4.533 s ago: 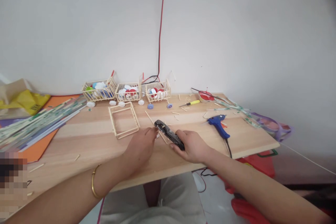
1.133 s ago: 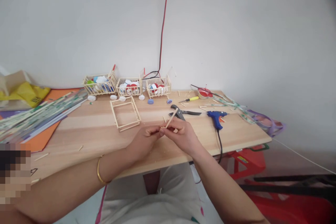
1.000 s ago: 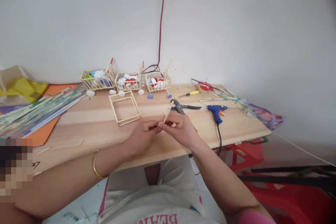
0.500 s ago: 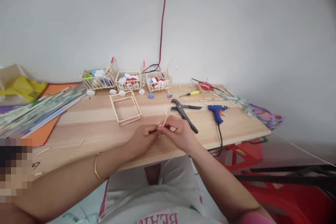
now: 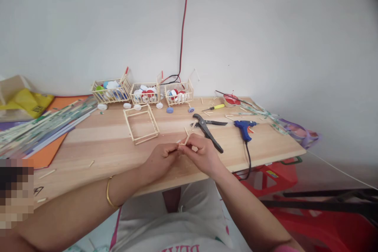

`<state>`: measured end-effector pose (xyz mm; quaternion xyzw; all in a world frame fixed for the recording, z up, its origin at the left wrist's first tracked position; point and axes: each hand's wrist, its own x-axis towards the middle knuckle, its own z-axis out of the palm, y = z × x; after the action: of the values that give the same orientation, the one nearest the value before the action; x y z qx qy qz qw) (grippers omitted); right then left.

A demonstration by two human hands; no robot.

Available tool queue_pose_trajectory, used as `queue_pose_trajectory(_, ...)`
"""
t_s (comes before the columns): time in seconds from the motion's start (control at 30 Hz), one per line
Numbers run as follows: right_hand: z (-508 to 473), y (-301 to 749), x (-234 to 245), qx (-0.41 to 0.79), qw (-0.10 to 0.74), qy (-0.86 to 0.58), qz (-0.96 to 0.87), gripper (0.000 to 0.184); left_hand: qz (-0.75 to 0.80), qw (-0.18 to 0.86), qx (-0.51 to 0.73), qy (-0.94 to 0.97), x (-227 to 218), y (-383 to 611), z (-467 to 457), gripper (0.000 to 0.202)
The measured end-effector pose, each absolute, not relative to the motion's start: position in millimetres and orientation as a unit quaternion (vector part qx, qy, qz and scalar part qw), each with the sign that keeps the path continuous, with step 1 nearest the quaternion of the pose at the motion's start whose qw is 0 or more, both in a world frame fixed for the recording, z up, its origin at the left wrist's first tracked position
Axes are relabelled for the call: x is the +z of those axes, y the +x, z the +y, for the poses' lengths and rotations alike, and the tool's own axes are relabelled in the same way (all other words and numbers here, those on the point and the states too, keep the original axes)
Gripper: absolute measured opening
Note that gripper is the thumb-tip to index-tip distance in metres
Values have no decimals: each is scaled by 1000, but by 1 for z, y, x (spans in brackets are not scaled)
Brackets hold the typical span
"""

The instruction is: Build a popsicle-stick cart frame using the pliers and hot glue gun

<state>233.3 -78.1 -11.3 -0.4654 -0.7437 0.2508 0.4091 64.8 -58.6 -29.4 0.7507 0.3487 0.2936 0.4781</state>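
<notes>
My left hand [image 5: 161, 158] and my right hand [image 5: 202, 154] meet over the near edge of the wooden table [image 5: 97, 145]. Both pinch a short, thin wooden stick [image 5: 188, 137] that points up and away between their fingertips. Black pliers [image 5: 207, 132] lie on the table just beyond my right hand. A square frame of wooden sticks [image 5: 141, 123] rests to the upper left of my hands.
Three stick carts filled with bottle caps [image 5: 143, 93] line the wall. A blue glue gun [image 5: 244, 129], a yellow screwdriver [image 5: 214, 108] and a red tape roll [image 5: 231, 100] lie at the right. Long strips and orange paper [image 5: 44, 130] cover the left. Red stools [image 5: 265, 177] stand below.
4.5 s ago my right hand held the pliers; they now lie on the table. Both hands have come together on the short stick and have stayed there for the last second.
</notes>
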Motion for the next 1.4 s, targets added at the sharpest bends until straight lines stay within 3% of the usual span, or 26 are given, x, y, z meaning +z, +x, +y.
queue_pose_trajectory(0.27,-78,232,-4,306,426,-491,-696,23,311,529,298,731,-24,66,-57,28)
queue_pose_trajectory(0.47,-73,231,-12,453,396,-463,-651,30,316,574,294,696,-24,68,-57,38)
queue_pose_trajectory(0.57,-63,252,-7,364,344,-484,-718,34,335,606,292,660,-25,68,-57,37)
queue_pose_trajectory(0.67,-49,293,-3,175,281,-557,-762,70,367,600,310,639,-26,67,-55,34)
queue_pose_trajectory(0.77,-34,332,-7,55,106,-670,-733,103,376,535,325,683,-28,64,-54,32)
queue_pose_trajectory(0.87,-25,345,-11,42,-11,-679,-733,104,372,461,331,735,-28,62,-53,31)
queue_pose_trajectory(0.93,-24,341,-11,36,-33,-674,-737,91,378,420,335,754,-27,61,-53,30)
queue_pose_trajectory(1.07,-32,329,-2,48,-6,-696,-717,56,399,383,345,758,-22,58,-52,29)
queue_pose_trajectory(1.2,-56,332,7,178,144,-655,-720,36,421,387,357,739,-20,57,-52,26)
queue_pose_trajectory(1.3,-80,328,5,330,248,-563,-716,42,431,368,351,745,-22,56,-53,28)
queue_pose_trajectory(1.4,-101,309,1,337,265,-565,-705,47,432,343,342,761,-24,55,-53,30)
